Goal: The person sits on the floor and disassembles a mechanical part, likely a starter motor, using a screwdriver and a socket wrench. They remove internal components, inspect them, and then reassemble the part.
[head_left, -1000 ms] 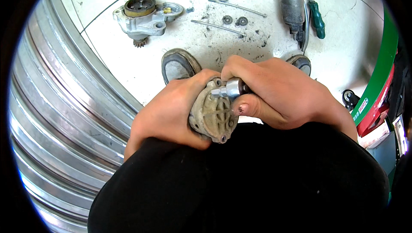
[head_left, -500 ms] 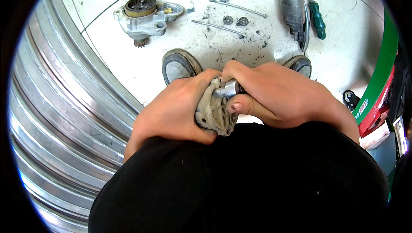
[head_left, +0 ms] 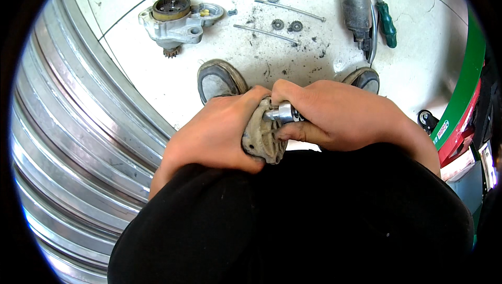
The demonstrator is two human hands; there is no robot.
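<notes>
My left hand (head_left: 212, 132) is wrapped round a grey-beige cast metal end cover (head_left: 261, 140), held above my lap with its ribbed face turned to the right. In my right hand (head_left: 345, 114) is a socket wrench (head_left: 285, 112) with a shiny chrome socket, its thin tip against the upper part of the cover. My right thumb lies below the socket, close to the cover's face. The rest of the tool is hidden inside the right fist.
On the pale floor lie a gear housing (head_left: 180, 27), small gears (head_left: 277, 24), two long bolts (head_left: 290, 9), a dark cylindrical motor part (head_left: 357, 14) and a green-handled screwdriver (head_left: 386, 22). A ribbed metal shutter (head_left: 89, 122) borders the left; a green rim (head_left: 463, 80) curves at right.
My right hand has rolled slightly, its thumb curling in toward the cover. The cover and socket have tilted and shifted a little; the things on the floor are unmoved.
</notes>
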